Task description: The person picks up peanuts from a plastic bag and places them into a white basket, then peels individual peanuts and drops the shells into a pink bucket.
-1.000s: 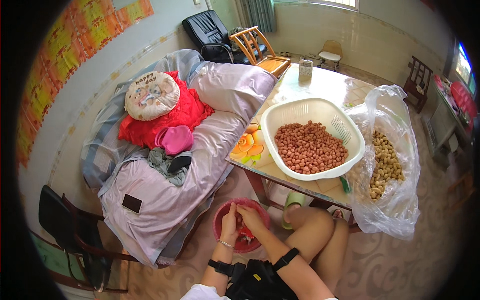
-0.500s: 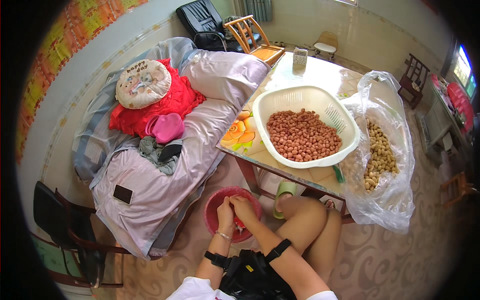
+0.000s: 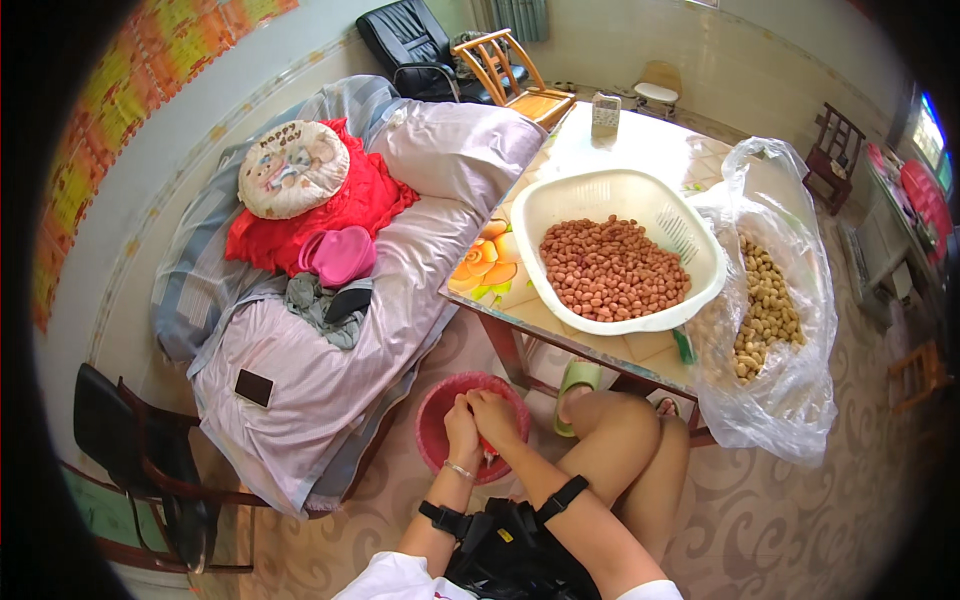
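Observation:
My left hand (image 3: 462, 430) and my right hand (image 3: 494, 418) meet over a red-pink basin (image 3: 427, 432) on the floor. Both are closed, fingertips pressed together; whatever they pinch is hidden. Some small red and white bits show in the basin below my right hand. On the table ahead, a white slotted basket (image 3: 625, 184) holds reddish-skinned shelled peanuts (image 3: 612, 275). To its right, a clear plastic bag (image 3: 765, 405) contains unshelled peanuts (image 3: 765, 310), hanging partly over the table's edge.
The tiled-pattern table (image 3: 500, 293) has its near edge just beyond my knees. A small pale box-shaped device (image 3: 605, 116) stands at its far end. Left of the basin is a covered sofa (image 3: 300, 430) with a phone (image 3: 254, 388), a pink cap (image 3: 340, 256) and a round cushion (image 3: 293, 170).
My hands stay together above the basin, with only a slight shift of the fingers. The whole view has moved a little, so everything sits slightly farther right.

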Demonstrator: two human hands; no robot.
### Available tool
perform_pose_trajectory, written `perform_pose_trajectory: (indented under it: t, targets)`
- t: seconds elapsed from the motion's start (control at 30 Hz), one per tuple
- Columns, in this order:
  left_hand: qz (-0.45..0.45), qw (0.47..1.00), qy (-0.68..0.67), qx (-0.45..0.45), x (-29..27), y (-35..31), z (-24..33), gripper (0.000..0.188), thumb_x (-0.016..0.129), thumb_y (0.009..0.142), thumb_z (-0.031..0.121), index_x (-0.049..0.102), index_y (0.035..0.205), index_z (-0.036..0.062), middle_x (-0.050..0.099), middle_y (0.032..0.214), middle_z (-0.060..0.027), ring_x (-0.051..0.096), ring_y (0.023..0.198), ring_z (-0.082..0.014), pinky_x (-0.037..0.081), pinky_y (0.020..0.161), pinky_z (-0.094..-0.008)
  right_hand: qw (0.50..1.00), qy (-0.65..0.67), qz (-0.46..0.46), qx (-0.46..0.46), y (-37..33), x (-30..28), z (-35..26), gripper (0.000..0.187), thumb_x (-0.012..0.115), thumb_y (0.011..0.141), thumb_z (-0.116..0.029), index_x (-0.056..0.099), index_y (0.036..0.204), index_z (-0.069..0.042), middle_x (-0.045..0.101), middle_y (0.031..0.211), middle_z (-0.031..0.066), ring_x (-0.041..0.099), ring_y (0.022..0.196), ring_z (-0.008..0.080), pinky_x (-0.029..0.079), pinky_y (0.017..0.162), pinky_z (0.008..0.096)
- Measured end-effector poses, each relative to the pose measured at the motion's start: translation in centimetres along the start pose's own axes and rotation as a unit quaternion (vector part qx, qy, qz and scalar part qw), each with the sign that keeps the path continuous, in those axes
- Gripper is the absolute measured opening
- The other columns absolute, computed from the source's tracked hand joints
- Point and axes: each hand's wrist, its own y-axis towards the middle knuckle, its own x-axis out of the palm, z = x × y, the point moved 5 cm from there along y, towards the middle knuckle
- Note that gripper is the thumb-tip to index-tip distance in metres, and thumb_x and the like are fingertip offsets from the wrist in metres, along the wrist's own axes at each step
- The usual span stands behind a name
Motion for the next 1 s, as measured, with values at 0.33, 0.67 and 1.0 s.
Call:
perform_pose_trajectory:
  t: [0.33,0.67,1.0]
  targets:
    - [0.000,0.998,0.055,0.045,-1.0,0.2,0.0,0.026,0.039,0.089,0.020,0.056,0.080,0.0016,0.055,0.074,-0.0052,0.052,0.065,-0.0140,0.043,0.057,-0.0272,0.998,0.031,-0.039,-0.045,0.6,1.9,1.4,0.032,0.037,0.085,-0.026,0.060,0.087,-0.003,0.061,0.092,0.0169,0.057,0.086,0.0344,0.044,0.076,0.0422]
    - [-0.013,1.000,0.014,0.020,-1.3,0.0,0.1,0.029,0.037,0.090,0.018,0.059,0.085,-0.0005,0.057,0.076,-0.0038,0.052,0.066,-0.0112,0.042,0.059,-0.0238,0.970,0.218,-0.053,0.099,0.5,1.0,1.3,0.034,0.044,0.085,-0.028,0.063,0.080,0.001,0.062,0.073,0.0157,0.061,0.065,0.0255,0.044,0.059,0.0336]
    - [-0.065,0.997,0.015,0.032,-0.9,0.2,1.3,0.025,0.037,0.086,0.002,0.057,0.101,0.0003,0.058,0.090,-0.0065,0.054,0.076,-0.0123,0.044,0.066,-0.0225,0.996,0.016,-0.008,0.084,-0.1,-1.4,-0.5,0.036,0.038,0.085,-0.029,0.064,0.080,-0.004,0.062,0.079,0.0183,0.060,0.072,0.0339,0.046,0.066,0.0419]
